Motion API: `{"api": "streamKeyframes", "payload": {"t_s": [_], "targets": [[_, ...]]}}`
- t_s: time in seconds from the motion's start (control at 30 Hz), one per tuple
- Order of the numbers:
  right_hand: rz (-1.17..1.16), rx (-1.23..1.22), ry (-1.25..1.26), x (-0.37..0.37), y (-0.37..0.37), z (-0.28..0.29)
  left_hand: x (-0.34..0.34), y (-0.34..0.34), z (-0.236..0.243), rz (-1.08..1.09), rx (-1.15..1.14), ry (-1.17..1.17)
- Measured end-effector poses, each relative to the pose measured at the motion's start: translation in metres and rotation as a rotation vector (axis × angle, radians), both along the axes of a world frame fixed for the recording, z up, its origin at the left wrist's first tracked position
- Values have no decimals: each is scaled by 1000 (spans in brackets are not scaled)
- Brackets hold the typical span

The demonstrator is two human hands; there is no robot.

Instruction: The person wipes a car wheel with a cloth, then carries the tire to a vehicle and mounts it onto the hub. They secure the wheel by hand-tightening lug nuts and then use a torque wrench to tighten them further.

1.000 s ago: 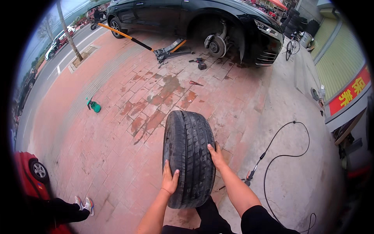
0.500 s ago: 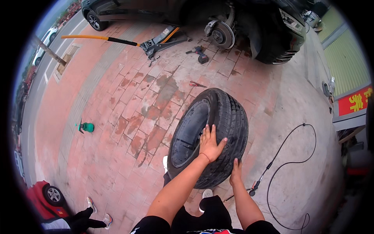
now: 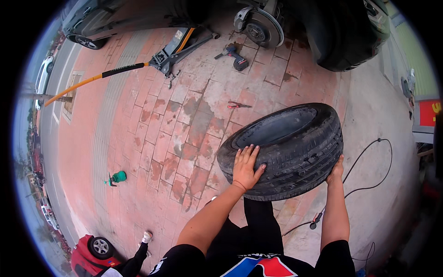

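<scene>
A black car tire (image 3: 297, 159) is held up in front of my legs, its dark grey hollow side tilted upward and away from me. My left hand (image 3: 247, 171) grips its near left edge, with the fingers over the sidewall and the thumb on the tread. On the right end of the tread presses my right hand (image 3: 337, 170), its fingers partly hidden behind the tire. Beyond the tire, red-handled pliers (image 3: 238, 105) lie on the brick paving.
A dark car with a bare brake disc (image 3: 258, 31) stands ahead. Near it are a floor jack (image 3: 164, 60) with a long yellow handle and a cordless impact wrench (image 3: 234, 57). A green spray bottle (image 3: 118, 177) stands left; a black hose (image 3: 380, 182) loops right. Another person's shoe (image 3: 147, 237) shows lower left.
The tire has swung to the right and tipped from near upright to a flatter tilt. My right hand has moved right and up with it. The view has shifted closer to the car.
</scene>
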State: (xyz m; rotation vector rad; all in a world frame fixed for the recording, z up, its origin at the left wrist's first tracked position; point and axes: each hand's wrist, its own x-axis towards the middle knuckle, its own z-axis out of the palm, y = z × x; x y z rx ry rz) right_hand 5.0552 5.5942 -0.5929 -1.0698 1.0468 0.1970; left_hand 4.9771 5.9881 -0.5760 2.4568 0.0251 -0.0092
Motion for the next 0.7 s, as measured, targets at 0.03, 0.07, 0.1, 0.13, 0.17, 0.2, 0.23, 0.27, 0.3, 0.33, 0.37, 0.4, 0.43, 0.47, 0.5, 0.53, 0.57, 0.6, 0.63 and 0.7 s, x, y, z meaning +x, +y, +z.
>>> {"api": "streamKeyframes", "payload": {"t_s": [0.03,0.07,0.1,0.13,0.17,0.2,0.23,0.27,0.3,0.33,0.37,0.4,0.43,0.47,0.5,0.53,0.57,0.6,0.63,0.7], "targets": [[-36,8,138,14,-15,-1,26,-16,1,-44,-29,-30],[-63,-24,290,25,-38,-5,42,-37,5,-74,-45,-38],[-27,8,285,36,-53,-11,78,-45,5,-104,-45,-76],[-48,1,343,39,-70,-18,110,-51,5,-128,-47,-116],[-18,-14,385,42,-86,-27,142,-59,6,-156,-63,-111],[-26,-126,494,41,-101,-32,175,-66,5,-247,-57,-102],[37,-192,543,39,-114,-38,207,-73,4,-303,-65,-100],[-24,-293,608,36,-120,-40,236,-80,3,-347,-80,-108],[-91,-320,657,33,-126,-41,258,-90,2,-436,-98,-55],[256,-756,661,30,-122,-39,290,-93,0,-513,-116,-21],[501,-1191,804,29,-116,-35,316,-100,-3,-604,-145,14],[381,-1253,592,30,-101,-29,342,-106,-5,-681,-143,72],[233,-1347,314,33,-83,-20,369,-114,-6,-769,-150,122],[291,-1302,240,37,-55,-13,392,-120,-7,-829,-176,115],[298,-1298,108,45,-23,-4,413,-125,-4,-929,-143,185],[322,-1324,-71,50,7,4,425,-135,0,-1002,-136,188],[250,-1352,20,63,38,10,439,-134,2,-1093,-127,201],[226,-1395,69,71,67,12,447,-129,2,-1002,-326,-30],[257,-1418,156,75,94,17,450,-114,-3,-883,-534,-208],[133,-1377,220,77,132,20,447,-65,-29,-672,-734,-346]]}}
